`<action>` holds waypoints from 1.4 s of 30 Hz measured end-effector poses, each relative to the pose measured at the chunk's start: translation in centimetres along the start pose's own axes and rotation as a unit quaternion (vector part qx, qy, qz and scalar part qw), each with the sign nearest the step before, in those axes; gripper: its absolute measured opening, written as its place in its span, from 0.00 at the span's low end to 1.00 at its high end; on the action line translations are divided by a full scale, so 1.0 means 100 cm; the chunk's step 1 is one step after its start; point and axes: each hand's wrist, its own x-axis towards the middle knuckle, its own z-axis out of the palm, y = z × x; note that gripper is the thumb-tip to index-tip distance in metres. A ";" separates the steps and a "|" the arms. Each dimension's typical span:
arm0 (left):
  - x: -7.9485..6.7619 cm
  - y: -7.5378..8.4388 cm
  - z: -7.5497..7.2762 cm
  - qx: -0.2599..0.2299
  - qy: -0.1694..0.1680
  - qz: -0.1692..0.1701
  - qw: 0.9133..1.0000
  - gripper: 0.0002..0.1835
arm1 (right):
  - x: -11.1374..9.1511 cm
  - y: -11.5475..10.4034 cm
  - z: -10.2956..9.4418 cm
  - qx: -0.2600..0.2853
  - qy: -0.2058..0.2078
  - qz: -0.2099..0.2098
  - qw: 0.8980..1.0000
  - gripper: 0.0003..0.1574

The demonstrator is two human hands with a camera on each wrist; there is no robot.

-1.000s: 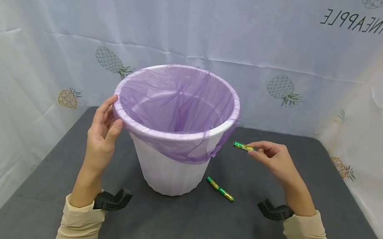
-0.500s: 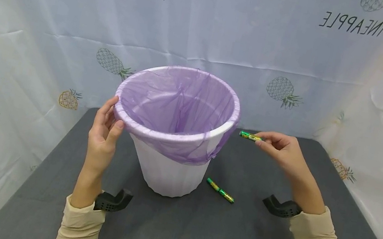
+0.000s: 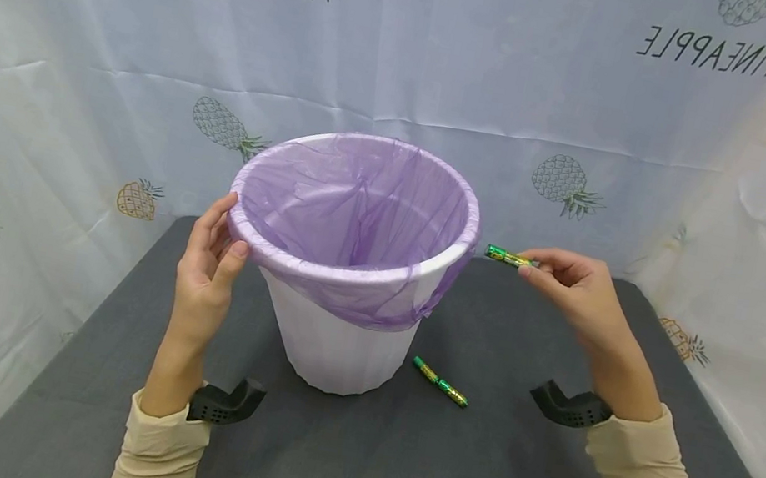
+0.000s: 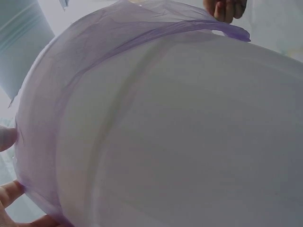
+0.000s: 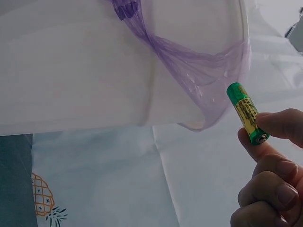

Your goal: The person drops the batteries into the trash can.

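Note:
In the head view a white trash can (image 3: pixel 335 345) stands upright, lined with a purple plastic bag (image 3: pixel 349 216) folded over its rim. My left hand (image 3: pixel 203 281) holds the left side of the rim over the bag, its fingers and thumb spread along it. Beyond the can's right side, my right hand (image 3: pixel 568 291) pinches a green and gold battery (image 3: pixel 508 256) between thumb and forefinger, close to rim height. The right wrist view shows that battery (image 5: pixel 247 111) tilted beside the bag's edge. Two similar batteries (image 3: pixel 453 393) lie end to end on the table, right of the can's base.
A dark grey cloth covers the table (image 3: pixel 344 469). White curtains (image 3: pixel 414 50) with pineapple prints surround its back and sides. The bag's knot (image 3: pixel 426 312) hangs at the can's right outer side.
My right hand has risen and shifted slightly right with the battery, up to about rim height. My left hand, the can and the batteries on the table have stayed in place.

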 end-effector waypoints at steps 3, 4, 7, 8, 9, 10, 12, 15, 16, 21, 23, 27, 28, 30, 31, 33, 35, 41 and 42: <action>0.000 -0.001 0.000 0.000 0.001 -0.001 1.000 0.27 | 0.001 -0.003 0.000 0.001 0.002 -0.001 1.000 0.14; 0.001 -0.001 -0.001 0.000 0.001 -0.002 1.000 0.27 | 0.002 -0.005 0.000 0.001 0.004 -0.001 1.000 0.13; 0.001 -0.002 -0.001 0.002 0.003 -0.009 1.000 0.27 | 0.004 -0.009 0.001 0.003 0.008 -0.002 1.000 0.12; 0.001 -0.002 -0.001 0.002 0.005 -0.013 1.000 0.27 | 0.005 -0.011 0.001 0.003 0.009 -0.004 1.000 0.12; 0.001 -0.003 -0.001 0.003 0.005 -0.017 1.000 0.27 | 0.006 -0.012 0.002 0.003 0.010 -0.006 1.000 0.13; 0.000 -0.003 -0.001 0.003 0.007 -0.019 1.000 0.27 | 0.007 -0.013 0.002 0.001 0.010 -0.009 1.000 0.13; 0.000 -0.003 -0.001 0.004 0.008 -0.023 1.000 0.27 | 0.009 -0.016 0.003 0.007 0.010 -0.013 1.000 0.13; 0.000 -0.003 -0.001 0.004 0.008 -0.023 1.000 0.27 | 0.012 -0.019 0.004 0.011 0.011 -0.018 1.000 0.13; -0.001 -0.003 -0.002 0.004 0.008 -0.023 1.000 0.27 | 0.013 -0.020 0.005 0.012 0.012 -0.018 1.000 0.13; -0.001 -0.003 -0.002 0.005 0.009 -0.022 1.000 0.27 | 0.018 -0.024 0.009 0.001 0.016 -0.025 1.000 0.14; 0.000 -0.003 -0.002 0.006 0.009 -0.022 1.000 0.27 | 0.020 -0.025 0.011 -0.007 0.018 -0.033 0.999 0.15; 0.000 -0.003 -0.002 0.007 0.008 -0.022 1.000 0.27 | 0.023 -0.026 0.014 0.002 0.019 -0.039 0.999 0.16; 0.000 -0.003 -0.002 0.007 0.008 -0.022 1.000 0.27 | 0.024 -0.026 0.015 0.002 0.019 -0.040 0.999 0.16; 0.000 -0.002 -0.002 0.005 0.007 -0.022 1.000 0.27 | 0.025 -0.026 0.017 0.003 0.019 -0.038 0.999 0.16; 0.000 -0.002 -0.002 0.005 0.007 -0.022 1.000 0.27 | 0.025 -0.027 0.018 0.002 0.018 -0.036 0.999 0.16; 0.000 -0.002 -0.001 0.005 0.008 -0.023 1.000 0.27 | 0.027 -0.027 0.019 -0.004 0.018 -0.032 0.999 0.15; 0.000 -0.002 -0.001 0.006 0.008 -0.024 1.000 0.27 | 0.028 -0.028 0.021 -0.010 0.018 -0.026 0.999 0.13; 0.000 -0.001 -0.001 0.007 0.009 -0.023 1.000 0.28 | 0.035 -0.031 0.026 -0.028 0.015 -0.022 0.999 0.10; 0.000 -0.001 -0.001 0.008 0.009 -0.022 1.000 0.28 | 0.036 -0.031 0.027 -0.029 0.015 -0.023 0.999 0.10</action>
